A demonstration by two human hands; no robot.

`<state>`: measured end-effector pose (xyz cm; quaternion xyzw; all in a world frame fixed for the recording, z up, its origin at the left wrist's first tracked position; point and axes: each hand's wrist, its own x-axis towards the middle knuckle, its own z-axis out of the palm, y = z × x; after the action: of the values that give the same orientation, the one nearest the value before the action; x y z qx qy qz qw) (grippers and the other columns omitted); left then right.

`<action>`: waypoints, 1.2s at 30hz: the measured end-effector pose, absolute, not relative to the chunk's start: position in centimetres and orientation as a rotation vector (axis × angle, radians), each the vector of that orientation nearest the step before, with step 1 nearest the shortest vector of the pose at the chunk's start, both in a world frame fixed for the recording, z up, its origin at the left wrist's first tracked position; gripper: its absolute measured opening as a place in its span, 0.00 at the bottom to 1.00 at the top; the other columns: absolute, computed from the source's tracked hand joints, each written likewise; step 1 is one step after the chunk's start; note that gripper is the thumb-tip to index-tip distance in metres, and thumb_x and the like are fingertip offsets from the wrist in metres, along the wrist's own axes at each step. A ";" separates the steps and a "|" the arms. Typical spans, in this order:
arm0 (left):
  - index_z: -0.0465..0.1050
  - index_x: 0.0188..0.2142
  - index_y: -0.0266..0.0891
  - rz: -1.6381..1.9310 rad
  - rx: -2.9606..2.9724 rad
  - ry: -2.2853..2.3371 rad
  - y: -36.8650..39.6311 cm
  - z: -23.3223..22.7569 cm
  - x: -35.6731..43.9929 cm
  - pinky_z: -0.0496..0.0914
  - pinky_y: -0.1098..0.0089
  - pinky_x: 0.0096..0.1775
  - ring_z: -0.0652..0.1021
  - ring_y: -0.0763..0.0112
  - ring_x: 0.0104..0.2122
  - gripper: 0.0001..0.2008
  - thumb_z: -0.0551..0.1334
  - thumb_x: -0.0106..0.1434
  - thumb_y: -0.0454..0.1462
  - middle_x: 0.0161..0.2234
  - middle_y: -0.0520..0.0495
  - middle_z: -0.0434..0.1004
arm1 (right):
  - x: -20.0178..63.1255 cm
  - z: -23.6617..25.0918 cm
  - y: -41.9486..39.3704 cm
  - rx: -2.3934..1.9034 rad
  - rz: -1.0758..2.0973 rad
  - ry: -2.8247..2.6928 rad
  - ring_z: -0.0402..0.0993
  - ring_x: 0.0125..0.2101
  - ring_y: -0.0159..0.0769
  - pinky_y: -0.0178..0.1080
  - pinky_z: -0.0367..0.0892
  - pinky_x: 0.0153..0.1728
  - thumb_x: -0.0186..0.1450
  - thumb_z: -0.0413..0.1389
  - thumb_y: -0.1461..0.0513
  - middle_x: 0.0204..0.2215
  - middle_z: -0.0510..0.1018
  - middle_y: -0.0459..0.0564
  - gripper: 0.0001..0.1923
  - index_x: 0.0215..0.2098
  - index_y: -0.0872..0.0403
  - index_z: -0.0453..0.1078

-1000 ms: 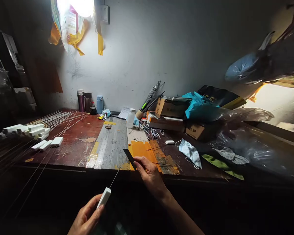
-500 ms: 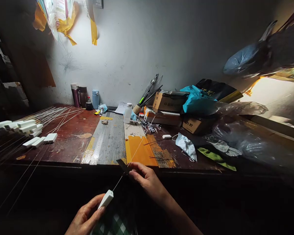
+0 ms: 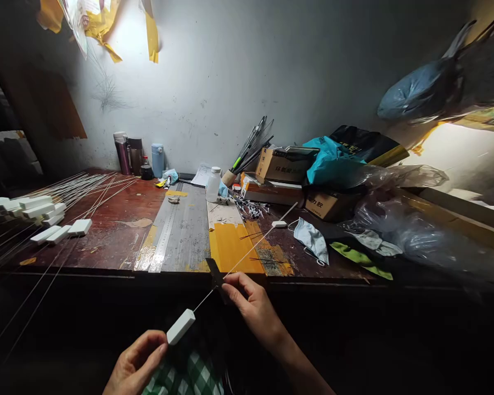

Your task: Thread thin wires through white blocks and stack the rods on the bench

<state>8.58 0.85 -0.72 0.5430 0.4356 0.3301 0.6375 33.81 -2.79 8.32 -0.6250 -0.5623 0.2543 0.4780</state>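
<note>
Tabletop [image 3: 113, 249] lies open between white blocks [image 3: 60, 235] and ruler [image 3: 163, 244]; the rod [image 3: 261, 239] obstructs rightward.

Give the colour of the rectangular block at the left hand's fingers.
The rectangular block is white, seen best in the head view, the only one here.

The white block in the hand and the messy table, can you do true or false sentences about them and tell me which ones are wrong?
1. The left hand pinches one end of a white block. True.
2. The right hand is holding a blue cup. False: it holds a dark strip.
3. A thin rod sticks out from the block, past the strip. True.
4. The green cloth lies on the left side of the table. False: it lies on the right side.
5. The bottle with the white cap has tipped over. False: it stands upright.
</note>
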 end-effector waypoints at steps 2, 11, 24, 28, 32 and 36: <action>0.78 0.35 0.44 0.774 1.242 0.984 1.0 -0.8 8.6 0.67 0.73 0.34 0.72 0.65 0.32 0.17 0.66 0.55 0.52 0.29 0.50 0.75 | 33.8 8.2 -3.2 -1.539 0.438 -1.396 0.72 0.32 0.35 0.35 0.67 0.34 0.67 0.53 0.58 0.32 0.76 0.46 0.08 0.37 0.52 0.71; 0.79 0.35 0.46 0.731 1.267 0.960 0.9 -0.4 8.6 0.67 0.73 0.36 0.72 0.64 0.33 0.16 0.65 0.55 0.53 0.28 0.51 0.75 | 33.3 8.2 -3.7 -1.494 0.161 -1.579 0.71 0.35 0.37 0.40 0.67 0.39 0.67 0.52 0.63 0.32 0.75 0.48 0.06 0.39 0.50 0.71; 0.79 0.35 0.44 0.666 1.297 0.941 1.4 -0.9 8.4 0.65 0.74 0.31 0.70 0.66 0.30 0.17 0.64 0.56 0.53 0.28 0.50 0.74 | 32.6 7.4 -3.7 -1.486 -0.093 -1.549 0.71 0.35 0.38 0.43 0.66 0.38 0.68 0.52 0.66 0.33 0.76 0.48 0.07 0.41 0.50 0.70; 0.80 0.34 0.44 0.689 1.267 0.925 1.3 -1.0 8.7 0.66 0.73 0.33 0.70 0.66 0.29 0.17 0.65 0.55 0.53 0.26 0.50 0.73 | 32.3 7.1 -3.6 -1.528 -0.048 -1.569 0.72 0.34 0.38 0.42 0.66 0.37 0.67 0.52 0.65 0.32 0.76 0.48 0.06 0.39 0.50 0.70; 0.80 0.33 0.43 0.727 1.237 0.944 1.2 -1.0 8.9 0.66 0.72 0.32 0.70 0.66 0.29 0.18 0.66 0.53 0.53 0.26 0.50 0.73 | 32.0 6.7 -3.7 -1.526 -0.035 -1.532 0.72 0.33 0.38 0.41 0.67 0.36 0.68 0.51 0.65 0.31 0.76 0.48 0.06 0.38 0.50 0.69; 0.80 0.34 0.45 0.716 1.225 0.974 1.2 -0.9 8.9 0.66 0.73 0.33 0.71 0.65 0.31 0.17 0.66 0.53 0.53 0.27 0.50 0.75 | 32.3 6.7 -3.8 -1.527 -0.088 -1.488 0.71 0.34 0.38 0.40 0.67 0.37 0.67 0.52 0.64 0.31 0.76 0.48 0.05 0.38 0.51 0.69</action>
<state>8.86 1.18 -0.87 0.5396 0.4290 0.3153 0.6522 32.27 -3.83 6.67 -0.6266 -0.6106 -0.0362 0.4829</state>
